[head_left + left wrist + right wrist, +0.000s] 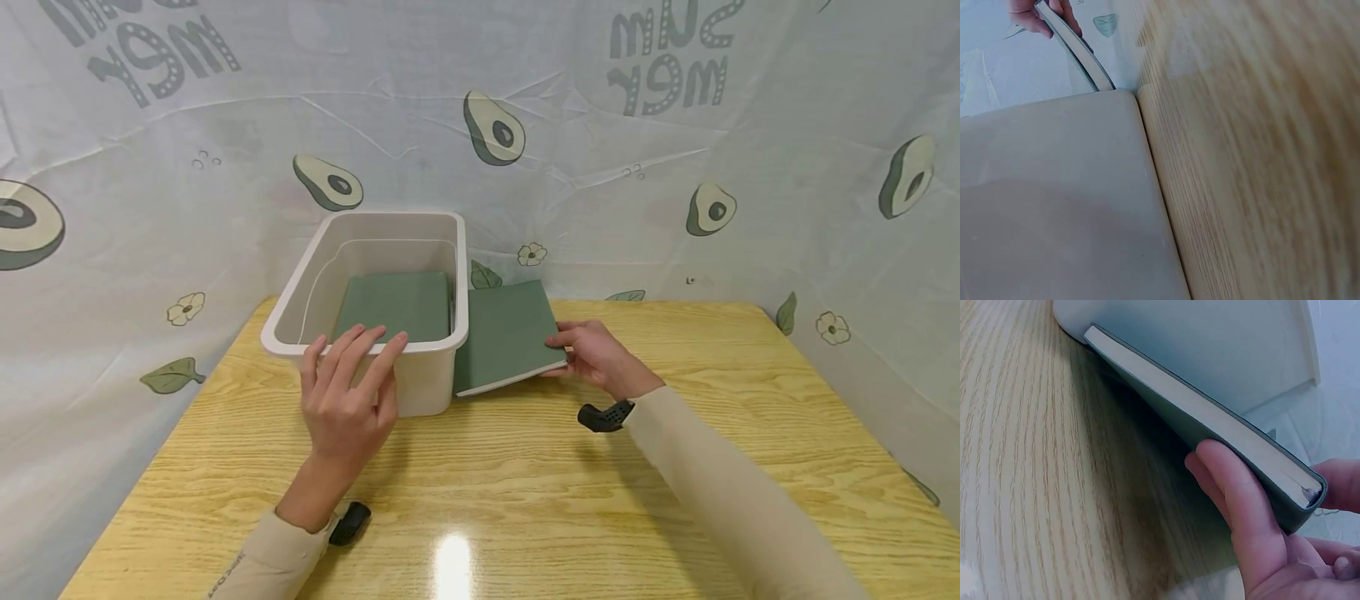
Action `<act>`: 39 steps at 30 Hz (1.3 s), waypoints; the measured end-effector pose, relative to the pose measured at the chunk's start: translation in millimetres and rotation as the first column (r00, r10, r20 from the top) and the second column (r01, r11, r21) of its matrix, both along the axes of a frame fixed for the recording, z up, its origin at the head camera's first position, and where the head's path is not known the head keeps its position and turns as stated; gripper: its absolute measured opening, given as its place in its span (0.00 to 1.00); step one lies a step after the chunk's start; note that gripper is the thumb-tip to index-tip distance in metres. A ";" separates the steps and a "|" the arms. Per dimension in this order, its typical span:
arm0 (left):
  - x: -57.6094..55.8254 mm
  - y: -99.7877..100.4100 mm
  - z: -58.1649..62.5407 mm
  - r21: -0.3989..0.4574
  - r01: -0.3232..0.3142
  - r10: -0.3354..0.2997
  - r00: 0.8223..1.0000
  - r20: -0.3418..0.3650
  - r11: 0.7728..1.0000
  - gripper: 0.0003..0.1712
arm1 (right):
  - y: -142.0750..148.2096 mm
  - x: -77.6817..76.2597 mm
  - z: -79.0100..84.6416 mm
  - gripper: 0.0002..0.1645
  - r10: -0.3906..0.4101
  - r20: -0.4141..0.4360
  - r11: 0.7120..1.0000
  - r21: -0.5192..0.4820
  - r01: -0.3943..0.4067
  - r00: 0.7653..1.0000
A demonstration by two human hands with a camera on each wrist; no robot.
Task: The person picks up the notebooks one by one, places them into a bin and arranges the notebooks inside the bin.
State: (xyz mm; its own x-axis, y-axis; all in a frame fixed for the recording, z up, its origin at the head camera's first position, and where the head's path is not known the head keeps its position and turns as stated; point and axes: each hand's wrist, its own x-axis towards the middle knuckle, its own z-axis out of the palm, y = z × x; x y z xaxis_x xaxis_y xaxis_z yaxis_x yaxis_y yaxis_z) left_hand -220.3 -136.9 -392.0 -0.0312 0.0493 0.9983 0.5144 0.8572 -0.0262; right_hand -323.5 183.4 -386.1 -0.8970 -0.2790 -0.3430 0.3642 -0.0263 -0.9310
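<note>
A green hardcover book [506, 333] is tilted beside the bin, its right edge raised off the table. My right hand [596, 357] pinches that edge, thumb on the cover above and fingers underneath, as the right wrist view shows at the book's spine [1300, 515]. The book's left end meets the foot of a white plastic bin [423, 379]. Inside the bin lies another green book [397, 304]. My left hand [348, 400] rests at the bin's near rim, fingertips over the edge; whether the hidden thumb grips the wall is not visible.
The bin stands at the back left of a wood-grain table [525, 500]. Behind the table hangs a pale cloth [420, 75] printed with avocados, close to the bin's far side. Black straps or mounts [603, 417] sit at both wrists.
</note>
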 end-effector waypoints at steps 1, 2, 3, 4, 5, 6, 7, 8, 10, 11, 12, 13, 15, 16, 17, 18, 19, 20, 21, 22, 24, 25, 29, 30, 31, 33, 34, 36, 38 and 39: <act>0.0 -0.1 0.0 -0.001 -0.001 0.001 1.000 -0.001 1.000 0.19 | 0.3 -0.3 -1.1 0.37 -0.002 0.007 1.000 -0.003 0.002 1.000; -0.1 -0.3 0.0 -0.001 -0.002 0.002 1.000 -0.002 1.000 0.19 | 0.7 -0.3 -2.0 0.38 0.002 0.011 1.000 -0.004 -0.002 1.000; -0.1 -0.4 0.0 -0.001 -0.002 0.002 1.000 -0.003 1.000 0.19 | 1.0 -0.2 -2.9 0.39 0.005 0.018 1.000 -0.007 -0.005 1.000; -0.1 -0.4 -0.1 -0.003 -0.001 0.001 1.000 -0.003 1.000 0.19 | 1.6 -0.2 -3.6 0.39 0.005 0.025 1.000 -0.008 -0.005 1.000; -0.2 -0.4 -0.1 -0.003 0.000 0.000 1.000 -0.003 1.000 0.19 | 1.9 -0.1 -4.2 0.39 0.007 0.030 1.000 -0.012 -0.007 1.000; -0.2 -0.4 -0.1 -0.004 0.001 -0.001 1.000 -0.003 1.000 0.19 | 2.1 0.0 -4.7 0.40 0.007 0.031 1.000 -0.016 -0.007 0.999; -0.3 -0.4 -0.1 -0.004 0.002 -0.002 1.000 -0.004 1.000 0.19 | 2.3 0.1 -5.0 0.40 0.006 0.035 1.000 -0.020 -0.005 0.999; -0.3 -0.4 0.0 -0.004 0.003 -0.003 1.000 -0.004 1.000 0.18 | 2.3 0.3 -5.1 0.41 0.008 0.033 1.000 -0.024 -0.007 0.999; -0.3 -0.5 -0.1 -0.006 0.001 -0.001 1.000 -0.004 1.000 0.18 | 2.1 0.1 -5.6 0.41 0.000 0.027 1.000 -0.031 0.001 1.000; -0.3 -0.6 -0.2 -0.006 0.000 0.000 1.000 -0.004 1.000 0.18 | 1.8 0.2 -5.8 0.41 -0.001 0.019 0.999 -0.033 0.002 1.000; -0.2 -0.8 -0.3 -0.007 0.000 0.000 1.000 -0.004 1.000 0.18 | 1.6 0.5 -5.8 0.41 -0.003 0.013 0.999 -0.037 0.003 1.000; -0.2 -0.9 -0.3 -0.007 -0.001 0.001 1.000 -0.005 1.000 0.18 | 1.4 1.0 -5.9 0.41 -0.009 0.009 0.999 -0.040 0.009 1.000; -0.2 -0.9 -0.4 -0.008 -0.002 0.001 1.000 -0.008 1.000 0.18 | 2.0 2.6 -5.4 0.41 -0.015 0.001 0.999 -0.050 0.015 1.000; -0.2 -0.8 -0.5 -0.009 0.000 0.000 1.000 -0.008 1.000 0.18 | 2.8 3.8 -5.0 0.41 -0.018 0.004 0.998 -0.059 0.018 1.000; -0.2 -0.7 -0.5 -0.009 0.000 0.000 1.000 -0.009 1.000 0.18 | 3.9 5.1 -4.4 0.41 -0.018 0.004 0.997 -0.070 0.018 1.000; -0.3 -0.7 -0.5 -0.010 0.001 -0.001 1.000 -0.010 1.000 0.18 | 5.3 6.0 -3.8 0.41 -0.020 0.004 0.997 -0.078 0.020 1.000; -0.4 -0.7 -0.5 -0.011 0.001 -0.001 1.000 -0.010 1.000 0.18 | 6.7 6.7 -3.2 0.41 -0.023 0.004 0.996 -0.083 0.024 1.000; -0.4 -0.7 -0.5 -0.013 0.001 -0.001 1.000 -0.009 1.000 0.18 | 8.1 7.3 -2.3 0.41 -0.026 0.002 0.996 -0.087 0.027 1.000; -0.3 -0.8 -0.5 -0.015 0.000 0.000 1.000 -0.006 1.000 0.18 | 9.5 7.8 -1.1 0.41 -0.026 0.001 0.995 -0.095 0.026 1.000; -0.2 -1.1 -0.5 -0.015 -0.001 0.000 1.000 -0.004 1.000 0.18 | 10.7 8.0 0.1 0.42 -0.029 -0.004 0.995 -0.100 0.028 1.000; 0.1 -1.8 -0.5 -0.017 -0.003 0.003 1.000 0.000 1.000 0.18 | 12.7 7.9 2.8 0.42 -0.033 -0.021 0.994 -0.104 0.031 0.999; 0.1 -1.6 -0.2 -0.018 -0.003 0.003 1.000 0.001 1.000 0.18 | 14.4 8.2 4.9 0.42 -0.037 -0.030 0.994 -0.106 0.034 0.999; 0.1 -1.4 0.3 -0.018 -0.005 0.005 1.000 0.000 1.000 0.18 | 20.4 9.7 13.1 0.42 -0.045 -0.057 0.993 -0.114 0.039 0.997; 0.1 -1.4 0.2 -0.019 -0.005 0.005 1.000 -0.001 1.000 0.18 | 21.5 10.8 15.3 0.42 -0.047 -0.062 0.993 -0.114 0.039 0.997; 0.1 -1.7 0.2 -0.018 -0.007 0.007 1.000 -0.002 1.000 0.18 | 22.3 11.5 17.4 0.42 -0.050 -0.067 0.993 -0.114 0.042 0.997; 0.1 -2.1 0.0 -0.019 -0.008 0.007 1.000 -0.002 1.000 0.18 | 23.6 13.4 21.7 0.42 -0.054 -0.067 0.991 -0.124 0.046 0.996; 0.1 -2.2 0.0 -0.019 -0.008 0.008 1.000 -0.003 1.000 0.18 | 24.3 14.7 24.3 0.43 -0.054 -0.072 0.991 -0.125 0.045 0.996; 0.1 -2.3 0.2 -0.019 -0.007 0.007 1.000 -0.002 1.000 0.18 | 25.8 17.1 30.8 0.43 -0.062 -0.079 0.990 -0.129 0.051 0.995; 0.1 -2.1 0.4 -0.019 -0.006 0.006 1.000 0.001 1.000 0.18 | 27.8 19.2 38.7 0.43 -0.067 -0.085 0.990 -0.134 0.055 0.994; 0.0 -2.0 0.5 -0.019 -0.005 0.005 1.000 0.002 1.000 0.18 | 28.9 20.2 43.3 0.43 -0.064 -0.094 0.989 -0.136 0.051 0.994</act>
